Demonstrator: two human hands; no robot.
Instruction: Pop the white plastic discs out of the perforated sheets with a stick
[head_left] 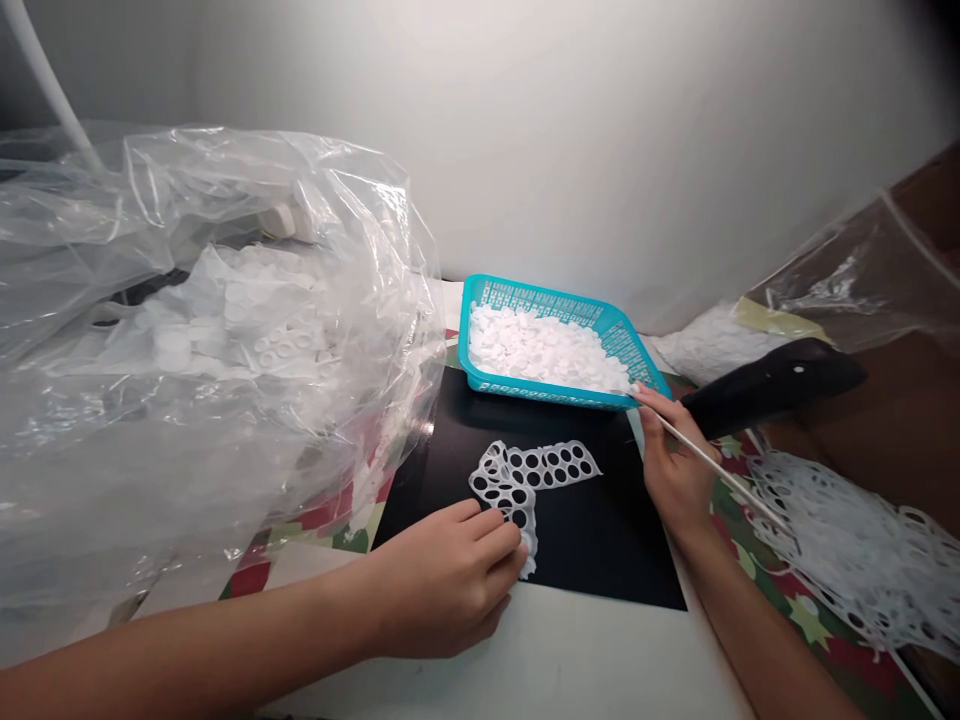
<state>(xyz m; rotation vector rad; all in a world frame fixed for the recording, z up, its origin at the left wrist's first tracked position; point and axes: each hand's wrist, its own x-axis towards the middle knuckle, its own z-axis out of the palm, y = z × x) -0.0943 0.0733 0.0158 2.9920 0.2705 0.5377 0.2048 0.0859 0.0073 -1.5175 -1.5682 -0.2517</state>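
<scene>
Left hand (454,580) curls at perforated white strip (519,495), grip unclear; right hand (681,480) grasps thin white stick (739,487); strip likely light, floppy, tearable, best held by its margin.

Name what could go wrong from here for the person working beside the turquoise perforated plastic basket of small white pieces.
The right hand, close to the turquoise basket's rim, might jog it and spill the heaped white pieces. The long, thin white stick could snag the tangled, translucent plastic netting. The left hand might tear the white, hole-punched plastic strip.
</scene>
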